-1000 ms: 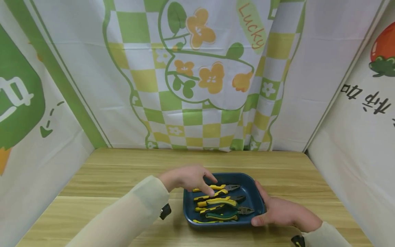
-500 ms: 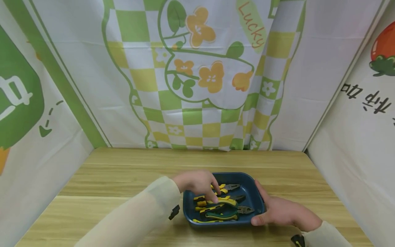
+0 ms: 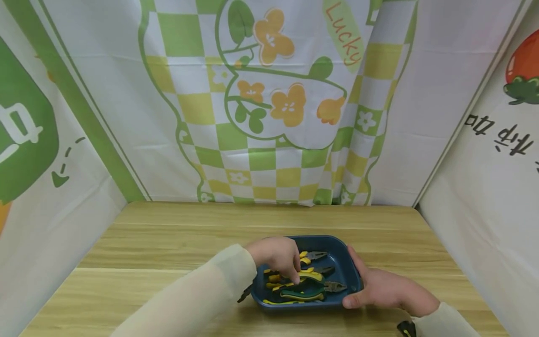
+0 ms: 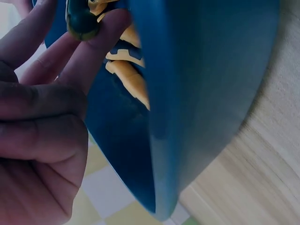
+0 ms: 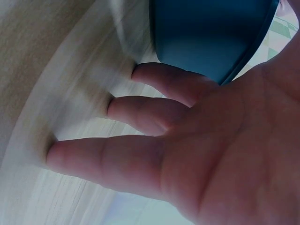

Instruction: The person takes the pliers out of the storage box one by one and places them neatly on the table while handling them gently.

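Several pliers lie in a dark blue tray (image 3: 343,262) on the table, most with yellow-and-black handles. My left hand (image 3: 278,256) reaches down into it from the left. In the left wrist view, its thumb and fingers pinch the end of a dark green handle (image 4: 82,22), which belongs to the green-handled pliers (image 3: 303,295). The left hand covers part of the yellow-and-black handles. Against the tray's right side rests my right hand (image 3: 385,288), thumb at the near corner. In the right wrist view, three of that hand's fingers (image 5: 105,159) extend straight, tips on the table.
The wooden table (image 3: 177,238) extends around the tray. Behind it hangs a curtain (image 3: 273,173) with green and yellow checks, and printed fabric walls stand at both sides. The tray's wall (image 4: 164,117) rises beside the left hand.
My left hand has moved slightly right and down into the tray, and its fingers have closed on the green-handled pliers. The right hand and tray have stayed still.
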Demonstrator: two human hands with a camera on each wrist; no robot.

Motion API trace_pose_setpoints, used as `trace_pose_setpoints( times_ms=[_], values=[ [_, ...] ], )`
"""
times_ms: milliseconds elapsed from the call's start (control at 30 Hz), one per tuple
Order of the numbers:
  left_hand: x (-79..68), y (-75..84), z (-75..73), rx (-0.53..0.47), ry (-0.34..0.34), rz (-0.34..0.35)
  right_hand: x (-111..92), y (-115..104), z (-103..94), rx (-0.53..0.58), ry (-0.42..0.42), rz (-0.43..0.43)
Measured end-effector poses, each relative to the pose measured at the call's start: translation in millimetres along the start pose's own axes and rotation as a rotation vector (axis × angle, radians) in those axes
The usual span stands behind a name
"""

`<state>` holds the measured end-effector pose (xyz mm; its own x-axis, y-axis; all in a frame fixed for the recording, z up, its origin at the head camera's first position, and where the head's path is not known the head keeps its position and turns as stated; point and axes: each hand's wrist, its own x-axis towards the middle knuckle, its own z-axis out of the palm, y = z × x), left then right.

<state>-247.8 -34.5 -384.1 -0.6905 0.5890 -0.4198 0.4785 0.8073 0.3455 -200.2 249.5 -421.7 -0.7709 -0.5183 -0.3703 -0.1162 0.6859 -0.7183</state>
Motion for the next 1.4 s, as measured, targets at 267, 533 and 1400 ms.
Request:
trace_pose_setpoints(
  times_ms=[267,533,1400],
  values=[
    [4.7,6.6,4.0,0.067,0.005,-0.033,0,1,-0.1,0.007,-0.007,-0.019],
    [8.3,10.7,4.4,0.107,-0.012,-0.060,-1,1,0.5,0.004,-0.006,-0.027],
    [3.5,-1.5,7.9,0.052,0.001,-0.077,-1,-1,0.9,0.035,0.006,0.005]
  ],
)
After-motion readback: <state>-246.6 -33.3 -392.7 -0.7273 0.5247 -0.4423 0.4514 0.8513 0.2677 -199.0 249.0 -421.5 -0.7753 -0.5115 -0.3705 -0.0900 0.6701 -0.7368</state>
